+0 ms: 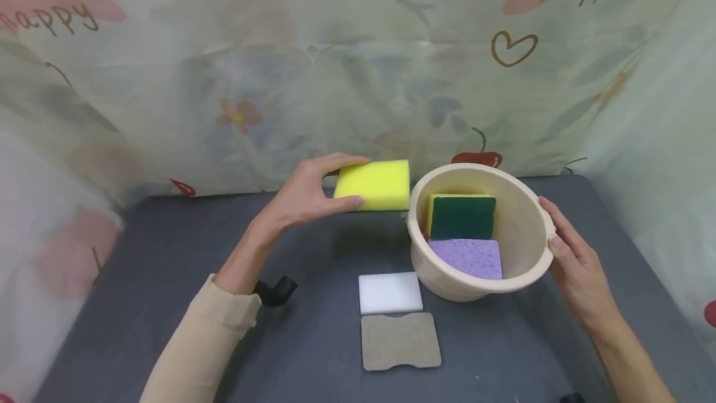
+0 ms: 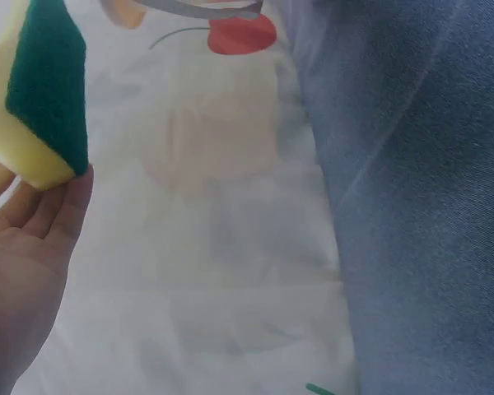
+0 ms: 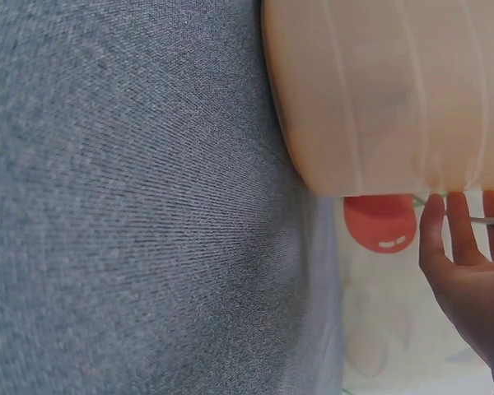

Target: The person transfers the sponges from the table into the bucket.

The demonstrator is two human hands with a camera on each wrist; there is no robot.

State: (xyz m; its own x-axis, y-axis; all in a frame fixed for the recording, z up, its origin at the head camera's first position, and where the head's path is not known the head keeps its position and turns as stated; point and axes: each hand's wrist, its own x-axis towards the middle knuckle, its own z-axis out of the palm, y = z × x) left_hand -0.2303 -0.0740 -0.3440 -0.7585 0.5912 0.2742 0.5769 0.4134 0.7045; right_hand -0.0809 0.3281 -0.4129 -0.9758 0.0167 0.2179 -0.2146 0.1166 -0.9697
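Observation:
My left hand (image 1: 313,191) holds a yellow sponge (image 1: 376,184) between thumb and fingers, above the table and just left of the cream bucket (image 1: 422,254). In the left wrist view this sponge (image 2: 49,90) shows a dark green scouring side. With my right hand (image 1: 578,266) I grip the bucket's right rim, thumb and fingers on either side of its edge. Inside the bucket stand a green-and-yellow scouring sponge (image 1: 463,217) and, nearer me, a purple speckled sponge (image 1: 467,258). The right wrist view has the fingertips (image 3: 457,206) against the bucket's ribbed outer wall (image 3: 387,99).
A white sponge block (image 1: 390,293) lies on the dark grey table (image 1: 313,341), left of the bucket's base. Right in front of it lies a flat grey-brown pad (image 1: 400,342) with notched sides. A patterned curtain (image 1: 313,79) hangs behind the table's far edge.

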